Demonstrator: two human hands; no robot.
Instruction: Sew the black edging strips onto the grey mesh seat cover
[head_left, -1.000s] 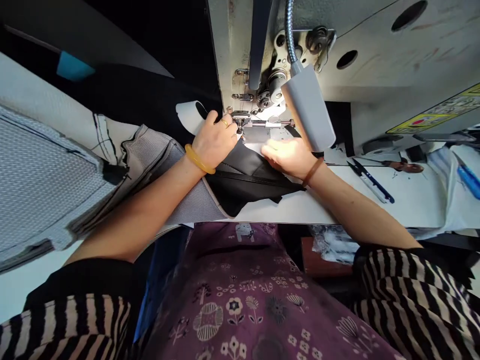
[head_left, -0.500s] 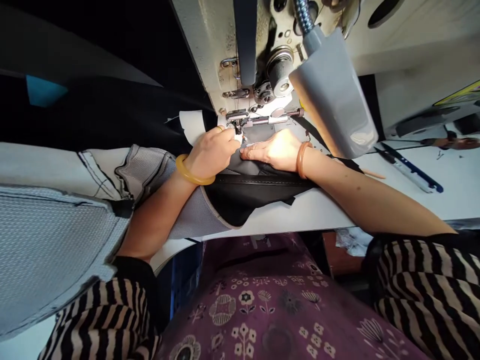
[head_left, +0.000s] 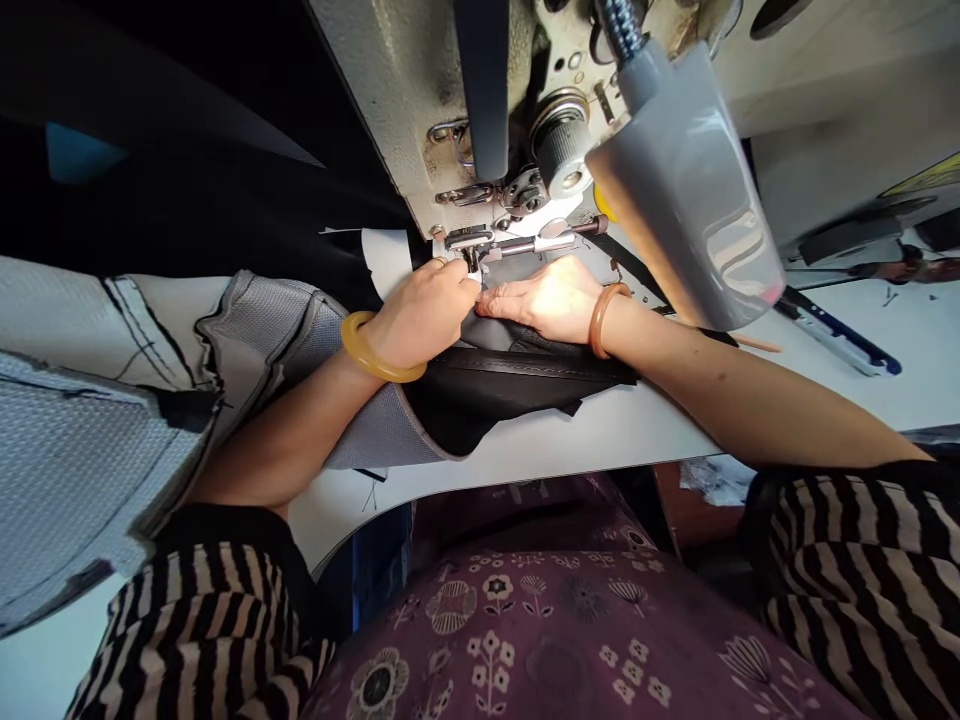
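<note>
Just in front of the presser foot (head_left: 471, 250) of a sewing machine, my left hand (head_left: 426, 312) is closed, its fingertips pinched on the edge of the dark fabric (head_left: 502, 385). What lies between those fingertips is mostly hidden. My right hand (head_left: 544, 300) lies flat on the same fabric under the lamp light, fingers stretched toward my left hand. A stitched seam runs across the dark fabric below both hands. Grey mesh material (head_left: 375, 430) joins it on the left, under my left forearm. A white strip (head_left: 386, 260) lies beside my left hand.
The grey lamp head (head_left: 690, 190) hangs above my right forearm. Blue-and-white snips (head_left: 844, 335) lie on the white table (head_left: 570, 450) at the right. Bulky grey mesh pieces (head_left: 82, 480) cover the left side. The machine body (head_left: 420, 100) stands behind my hands.
The view has shifted slightly. My left hand and the grey mesh at the left sit a little further left. Both hands remain at the fabric near the presser foot.
</note>
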